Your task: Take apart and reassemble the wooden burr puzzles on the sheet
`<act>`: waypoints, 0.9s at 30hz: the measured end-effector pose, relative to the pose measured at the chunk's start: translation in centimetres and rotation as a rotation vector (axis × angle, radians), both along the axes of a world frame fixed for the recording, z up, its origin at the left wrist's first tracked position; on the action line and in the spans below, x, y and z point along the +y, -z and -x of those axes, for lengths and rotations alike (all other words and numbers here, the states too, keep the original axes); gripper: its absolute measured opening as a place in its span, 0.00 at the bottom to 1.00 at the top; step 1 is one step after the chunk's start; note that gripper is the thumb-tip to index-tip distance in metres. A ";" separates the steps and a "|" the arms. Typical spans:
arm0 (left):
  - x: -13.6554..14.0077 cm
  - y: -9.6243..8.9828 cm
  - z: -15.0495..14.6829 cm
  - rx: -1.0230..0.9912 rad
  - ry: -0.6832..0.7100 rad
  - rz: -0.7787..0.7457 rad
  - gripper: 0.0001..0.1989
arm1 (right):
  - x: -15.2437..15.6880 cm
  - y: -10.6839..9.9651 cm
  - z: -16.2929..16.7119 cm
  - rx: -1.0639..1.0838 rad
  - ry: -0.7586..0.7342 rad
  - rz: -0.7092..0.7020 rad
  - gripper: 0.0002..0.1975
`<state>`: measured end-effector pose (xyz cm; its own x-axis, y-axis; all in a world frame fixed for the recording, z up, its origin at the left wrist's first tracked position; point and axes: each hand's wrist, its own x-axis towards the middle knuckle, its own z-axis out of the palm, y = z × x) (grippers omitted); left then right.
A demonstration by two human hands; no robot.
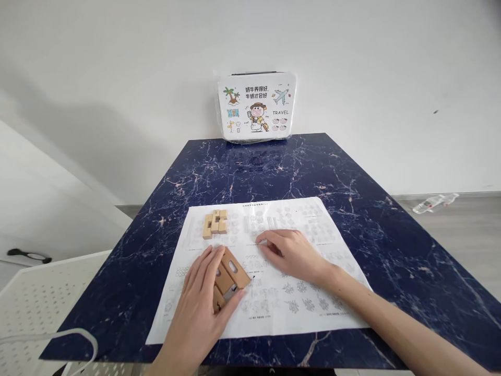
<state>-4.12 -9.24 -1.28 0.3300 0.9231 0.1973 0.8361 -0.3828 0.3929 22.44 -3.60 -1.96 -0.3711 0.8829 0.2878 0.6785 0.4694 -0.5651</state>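
Note:
My left hand (pixel 201 297) is wrapped around a brown wooden puzzle block (pixel 233 269) with slots cut through it and dark marks on its side. Fingers lie over its left part and the thumb runs along its lower edge. The block is over a printed sheet (pixel 270 321) of line diagrams. My right hand (pixel 293 253) rests on the sheet to the right, fingers curled, with no object visible in it; its index fingertip touches the paper near a diagram. Beyond my left hand, several small light wooden pieces (pixel 215 223) sit together on the sheet, one marked 3.
A dark blue marbled table (pixel 250 177) lies under the sheet. At its far edge a white cartoon-printed case (pixel 257 107) leans against the wall. A perforated white surface (pixel 35 297) with a white cable (pixel 84 334) is at lower left. A clear plastic item (pixel 434 202) lies on the floor at right.

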 end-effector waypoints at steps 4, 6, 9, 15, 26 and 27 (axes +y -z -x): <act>-0.1 0.0 0.0 -0.002 -0.054 -0.048 0.39 | 0.0 0.0 -0.1 0.000 -0.003 -0.006 0.12; -0.3 0.1 0.2 -0.005 -0.074 -0.068 0.40 | 0.1 0.0 -0.1 0.002 -0.005 -0.010 0.12; -0.6 0.3 0.5 -0.017 -0.090 -0.086 0.39 | 0.1 -0.1 -0.1 0.010 -0.015 -0.017 0.12; -0.6 0.3 0.8 -0.042 -0.108 -0.073 0.37 | -0.2 -0.5 -0.2 0.054 -0.104 -0.058 0.11; -0.6 0.4 0.9 -0.106 -0.115 -0.056 0.36 | -1.1 -1.1 0.4 0.059 -0.344 -0.049 0.15; -0.6 0.4 0.8 -0.102 -0.124 -0.061 0.36 | -1.2 -1.2 0.4 0.056 -0.349 -0.044 0.16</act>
